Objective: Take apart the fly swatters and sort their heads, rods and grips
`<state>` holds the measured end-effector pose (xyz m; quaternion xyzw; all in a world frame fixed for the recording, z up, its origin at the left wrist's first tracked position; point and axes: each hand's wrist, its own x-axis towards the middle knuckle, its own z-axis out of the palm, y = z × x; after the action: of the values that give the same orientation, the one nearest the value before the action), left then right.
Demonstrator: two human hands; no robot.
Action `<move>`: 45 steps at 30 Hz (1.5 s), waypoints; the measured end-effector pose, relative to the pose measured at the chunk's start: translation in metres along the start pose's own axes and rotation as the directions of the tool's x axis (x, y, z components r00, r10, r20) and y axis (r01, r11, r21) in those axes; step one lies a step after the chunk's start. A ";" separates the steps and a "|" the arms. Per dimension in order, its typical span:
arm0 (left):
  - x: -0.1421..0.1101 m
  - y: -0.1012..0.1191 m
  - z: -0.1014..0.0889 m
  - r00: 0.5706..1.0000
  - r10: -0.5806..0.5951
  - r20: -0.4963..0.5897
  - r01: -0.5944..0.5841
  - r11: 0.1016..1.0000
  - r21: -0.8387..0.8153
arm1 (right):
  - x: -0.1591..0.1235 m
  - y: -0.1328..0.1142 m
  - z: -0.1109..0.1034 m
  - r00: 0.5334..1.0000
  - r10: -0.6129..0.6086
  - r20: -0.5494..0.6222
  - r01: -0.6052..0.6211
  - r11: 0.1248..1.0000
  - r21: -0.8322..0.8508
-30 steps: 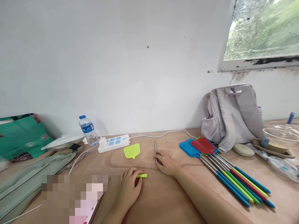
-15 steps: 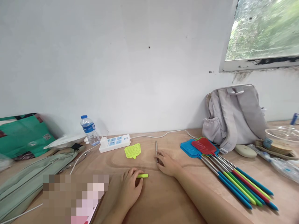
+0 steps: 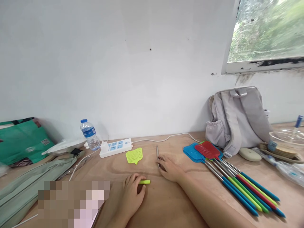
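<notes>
- Resting the left hand (image 3: 133, 194) on the bench (image 3: 159, 205), with fingers bent over a lime handle (image 3: 145, 182). Can see 1 end of it, poking out toward the right hand (image 3: 169, 169). Cannot tell if gripping it tight.
- Touching a thin silver rod (image 3: 157, 152) with the right hand, a bit nearer the back edge of the bench. Bending the fingers loosely, too, with a gap by the thumb. Cannot tell if pinching the rod or just touching it.
- Can see the tip of the rod, pointing at the back edge.
- Can find a flat lime swatter head (image 3: 134, 155) well apart from both hands, just beside a white power strip (image 3: 116, 148) near the back edge.
- Can see a pile of fly swatters (image 3: 235, 177) toward the right edge, with red, blue and green heads, silver rods and bright handles.
- Near the back edge and the wall (image 3: 152, 95), can see a water bottle (image 3: 90, 134) on the left and a gray backpack (image 3: 242, 117) on the right.
- Toward the right edge, can spot a round pale case (image 3: 250, 154) and a clear cup (image 3: 286, 142).
- Toward the left edge, can spot a green bag (image 3: 26, 142) and a gray-green cloth bag (image 3: 30, 183).
</notes>
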<state>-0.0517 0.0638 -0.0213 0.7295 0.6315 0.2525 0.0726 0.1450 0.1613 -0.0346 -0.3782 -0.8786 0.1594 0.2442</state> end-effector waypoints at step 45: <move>-0.006 -0.009 -0.006 0.762 0.543 -0.353 -0.457 0.837 0.301 | -0.177 0.060 -0.109 0.783 0.388 -0.486 -0.558 0.784 -0.273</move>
<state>-0.0627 0.0588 -0.0213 0.8024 0.4346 0.3514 -0.2093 0.3453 0.0799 -0.0260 -0.6571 -0.6950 -0.0493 0.2878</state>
